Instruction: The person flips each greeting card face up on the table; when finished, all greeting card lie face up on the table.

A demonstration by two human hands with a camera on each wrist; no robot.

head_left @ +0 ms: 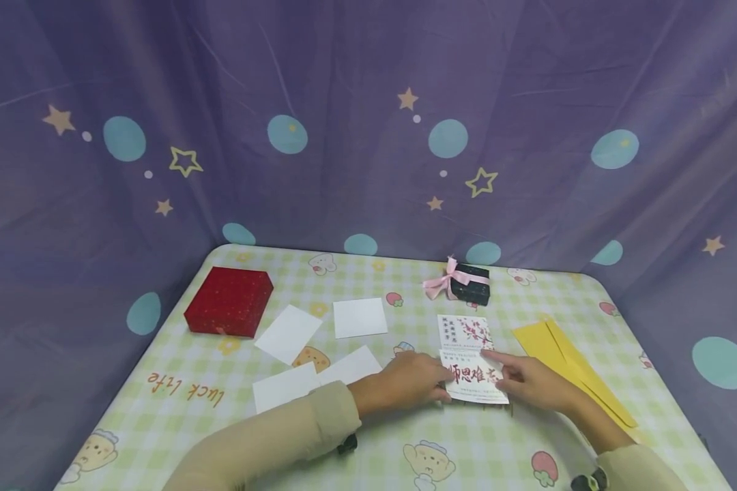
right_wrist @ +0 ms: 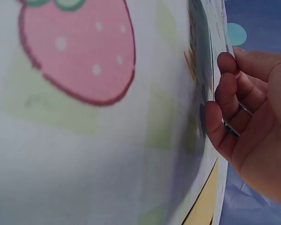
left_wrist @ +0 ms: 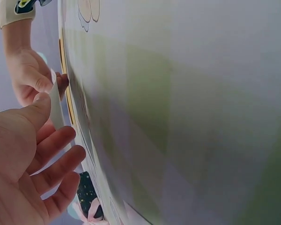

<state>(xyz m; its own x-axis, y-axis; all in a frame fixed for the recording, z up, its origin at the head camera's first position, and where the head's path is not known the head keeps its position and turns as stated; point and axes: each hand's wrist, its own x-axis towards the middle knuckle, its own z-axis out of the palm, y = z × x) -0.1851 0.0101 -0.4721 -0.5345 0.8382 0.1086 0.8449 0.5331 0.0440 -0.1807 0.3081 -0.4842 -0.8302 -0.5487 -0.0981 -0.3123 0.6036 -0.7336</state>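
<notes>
A white greeting card [head_left: 474, 375] with red and black Chinese characters lies half unfolded in front of me, its near flap raised a little off the table. Its far panel [head_left: 465, 332] carries a red blossom print. My left hand [head_left: 408, 380] pinches the card's left edge, thumb on the near side and fingers behind, as the left wrist view shows of the hand [left_wrist: 35, 154]. At the right edge, my right hand [head_left: 537, 383] grips the flap between thumb and index finger; the right wrist view shows that hand [right_wrist: 253, 108] with its other fingers curled.
Several blank white cards lie to the left, one [head_left: 360, 318] near the middle. A red box [head_left: 229, 301] sits at the far left. At the back stands a dark gift box [head_left: 470, 293] with a pink ribbon [head_left: 447, 278]. A yellow envelope [head_left: 571, 368] lies beside my right forearm.
</notes>
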